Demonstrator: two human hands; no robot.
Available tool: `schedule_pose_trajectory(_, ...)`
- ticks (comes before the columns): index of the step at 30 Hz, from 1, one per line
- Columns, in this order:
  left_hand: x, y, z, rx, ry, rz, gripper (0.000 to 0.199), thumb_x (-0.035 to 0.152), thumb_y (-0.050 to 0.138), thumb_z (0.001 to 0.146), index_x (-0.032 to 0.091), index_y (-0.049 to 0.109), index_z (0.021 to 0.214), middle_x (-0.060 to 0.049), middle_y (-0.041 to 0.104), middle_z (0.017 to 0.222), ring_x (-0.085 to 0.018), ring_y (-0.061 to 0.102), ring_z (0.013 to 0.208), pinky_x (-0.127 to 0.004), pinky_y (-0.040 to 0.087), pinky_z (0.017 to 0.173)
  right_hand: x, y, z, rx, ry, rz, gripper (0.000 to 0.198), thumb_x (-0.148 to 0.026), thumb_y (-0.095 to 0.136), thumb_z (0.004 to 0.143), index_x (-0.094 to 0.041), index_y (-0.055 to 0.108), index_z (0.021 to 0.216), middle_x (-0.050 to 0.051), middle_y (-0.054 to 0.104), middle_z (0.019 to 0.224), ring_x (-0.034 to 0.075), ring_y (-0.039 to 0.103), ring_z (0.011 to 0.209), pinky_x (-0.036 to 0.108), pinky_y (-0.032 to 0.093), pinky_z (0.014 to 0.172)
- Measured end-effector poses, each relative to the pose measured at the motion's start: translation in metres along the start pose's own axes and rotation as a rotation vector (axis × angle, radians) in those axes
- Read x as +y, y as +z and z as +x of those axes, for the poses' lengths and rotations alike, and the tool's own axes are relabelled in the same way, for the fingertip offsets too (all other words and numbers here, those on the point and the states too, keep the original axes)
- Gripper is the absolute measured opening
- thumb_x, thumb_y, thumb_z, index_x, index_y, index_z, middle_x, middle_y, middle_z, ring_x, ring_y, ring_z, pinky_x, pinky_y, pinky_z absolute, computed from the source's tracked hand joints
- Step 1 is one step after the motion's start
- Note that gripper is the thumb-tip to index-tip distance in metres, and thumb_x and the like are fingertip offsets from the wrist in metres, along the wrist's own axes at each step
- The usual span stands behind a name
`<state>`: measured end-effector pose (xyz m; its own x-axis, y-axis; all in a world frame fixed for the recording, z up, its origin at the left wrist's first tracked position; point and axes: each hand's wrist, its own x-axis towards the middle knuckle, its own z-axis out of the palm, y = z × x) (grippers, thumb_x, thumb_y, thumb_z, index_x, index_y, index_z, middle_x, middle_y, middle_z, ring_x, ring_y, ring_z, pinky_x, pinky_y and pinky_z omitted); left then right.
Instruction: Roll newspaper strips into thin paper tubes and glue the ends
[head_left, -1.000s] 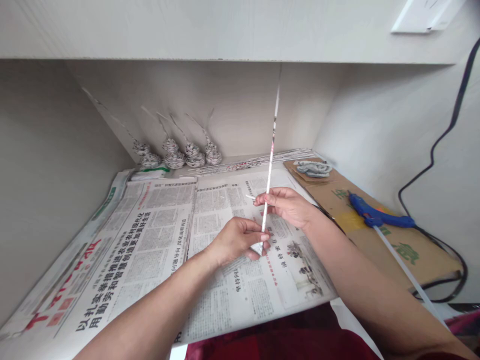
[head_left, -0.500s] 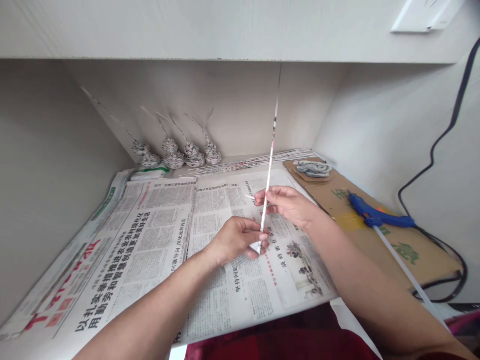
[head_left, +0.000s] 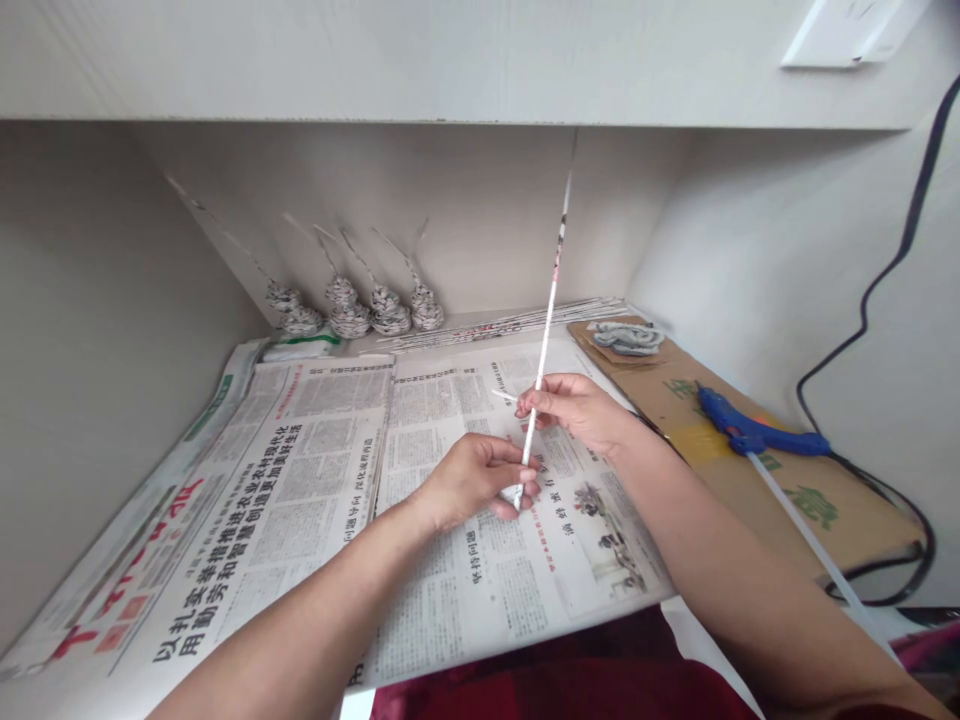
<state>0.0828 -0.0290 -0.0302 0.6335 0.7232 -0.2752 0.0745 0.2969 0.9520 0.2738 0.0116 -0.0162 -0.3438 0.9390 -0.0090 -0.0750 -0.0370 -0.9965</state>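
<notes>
A long, thin rolled newspaper stick [head_left: 551,310] rises between my two hands, tilted slightly right at its top, which fades against the back wall. My left hand [head_left: 480,475] is closed on its lower end, thumb and fingers pinching it. Higher up, the fingers of my right hand [head_left: 566,405] pinch the same stick. A short white stub [head_left: 504,395] pokes out to the left of the right fingertips; whether it belongs to a second piece I cannot tell. Beneath both hands lie spread newspaper sheets [head_left: 442,590].
Several woven paper gourd shapes [head_left: 390,312] stand along the back wall beside a bundle of paper sticks [head_left: 510,325]. At right, a cardboard sheet [head_left: 697,470] carries a grey cloth bundle [head_left: 626,338] and a blue glue gun [head_left: 757,432] with a black cord. An overhead board [head_left: 450,65] hangs low.
The stick's upper part has tilted a little to the right. My right hand has shifted slightly right with it, while my left hand stays nearly in place.
</notes>
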Motion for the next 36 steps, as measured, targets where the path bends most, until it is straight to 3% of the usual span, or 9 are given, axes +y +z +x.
schedule_pose_trajectory(2, -0.001, 0.0, 0.0, 0.003, 0.003, -0.003, 0.03, 0.033, 0.067, 0.074, 0.013, 0.064, 0.096, -0.007, 0.064, 0.079, -0.016, 0.062, 0.069, -0.025, 0.049, 0.052, 0.0, 0.0, 0.0, 0.017, 0.0, -0.005, 0.02, -0.035, 0.071, 0.073, -0.016, 0.067, 0.076, 0.004, 0.066, 0.08, 0.015, 0.061, 0.078, 0.026, 0.048, 0.065)
schedule_pose_trajectory(7, 0.0, -0.001, 0.0, 0.009, 0.017, -0.013, 0.029, 0.032, 0.067, 0.074, 0.014, 0.064, 0.096, -0.007, 0.065, 0.079, -0.016, 0.063, 0.069, -0.025, 0.05, 0.053, -0.001, 0.0, -0.001, -0.094, 0.011, 0.011, 0.023, -0.036, 0.066, 0.078, -0.016, 0.07, 0.086, 0.008, 0.066, 0.094, 0.017, 0.061, 0.089, 0.028, 0.047, 0.07)
schedule_pose_trajectory(12, 0.001, -0.001, 0.0, 0.008, -0.017, -0.012, 0.031, 0.031, 0.068, 0.073, 0.013, 0.065, 0.097, -0.009, 0.066, 0.08, -0.018, 0.064, 0.071, -0.025, 0.05, 0.05, 0.0, -0.001, 0.002, 0.029, -0.053, 0.079, 0.018, -0.034, 0.068, 0.077, -0.016, 0.067, 0.075, 0.002, 0.064, 0.079, 0.014, 0.061, 0.076, 0.023, 0.045, 0.059)
schedule_pose_trajectory(18, -0.002, -0.002, 0.001, -0.001, -0.011, -0.007, 0.03, 0.031, 0.069, 0.072, 0.014, 0.065, 0.096, -0.009, 0.067, 0.08, -0.017, 0.064, 0.069, -0.025, 0.05, 0.051, -0.002, 0.001, 0.0, -0.059, -0.021, 0.053, 0.025, -0.039, 0.063, 0.08, -0.015, 0.069, 0.08, 0.006, 0.065, 0.087, 0.016, 0.061, 0.081, 0.026, 0.047, 0.065)
schedule_pose_trajectory(22, -0.002, -0.002, 0.0, 0.01, -0.03, 0.017, 0.032, 0.032, 0.069, 0.071, 0.014, 0.066, 0.097, -0.01, 0.068, 0.081, -0.017, 0.064, 0.07, -0.025, 0.051, 0.053, -0.002, 0.001, 0.001, 0.094, -0.041, -0.002, 0.025, -0.04, 0.068, 0.075, -0.015, 0.068, 0.073, 0.004, 0.065, 0.078, 0.014, 0.06, 0.074, 0.024, 0.046, 0.059)
schedule_pose_trajectory(25, 0.001, -0.003, -0.001, 0.035, -0.029, 0.04, 0.032, 0.032, 0.068, 0.072, 0.013, 0.066, 0.097, -0.01, 0.068, 0.082, -0.017, 0.064, 0.072, -0.027, 0.051, 0.056, -0.002, -0.001, 0.001, 0.013, -0.038, 0.007, 0.028, -0.043, 0.063, 0.079, -0.016, 0.069, 0.084, 0.007, 0.066, 0.088, 0.017, 0.061, 0.081, 0.026, 0.047, 0.062)
schedule_pose_trajectory(27, 0.004, -0.004, -0.001, 0.054, -0.023, 0.066, 0.03, 0.031, 0.067, 0.071, 0.014, 0.067, 0.096, -0.009, 0.068, 0.083, -0.017, 0.064, 0.073, -0.026, 0.051, 0.056, -0.002, -0.003, 0.001, -0.019, -0.051, 0.009, 0.026, -0.041, 0.064, 0.079, -0.017, 0.07, 0.088, 0.007, 0.066, 0.094, 0.018, 0.061, 0.086, 0.027, 0.048, 0.064)
schedule_pose_trajectory(31, 0.008, -0.01, 0.001, 0.14, -0.009, 0.144, 0.026, 0.029, 0.068, 0.069, 0.014, 0.067, 0.09, -0.006, 0.066, 0.077, -0.016, 0.062, 0.07, -0.026, 0.051, 0.056, 0.0, -0.004, 0.004, 0.114, -0.078, -0.001, 0.02, -0.036, 0.07, 0.074, -0.016, 0.068, 0.078, 0.005, 0.066, 0.081, 0.013, 0.06, 0.073, 0.024, 0.044, 0.059)
schedule_pose_trajectory(36, 0.012, -0.026, 0.004, 0.31, 0.109, 0.284, 0.023, 0.026, 0.068, 0.066, 0.016, 0.069, 0.086, -0.004, 0.067, 0.072, -0.014, 0.059, 0.064, -0.026, 0.047, 0.059, 0.002, -0.003, 0.006, 0.15, -0.112, 0.045, 0.022, -0.038, 0.07, 0.074, -0.016, 0.065, 0.075, 0.004, 0.064, 0.077, 0.014, 0.059, 0.071, 0.022, 0.042, 0.054)
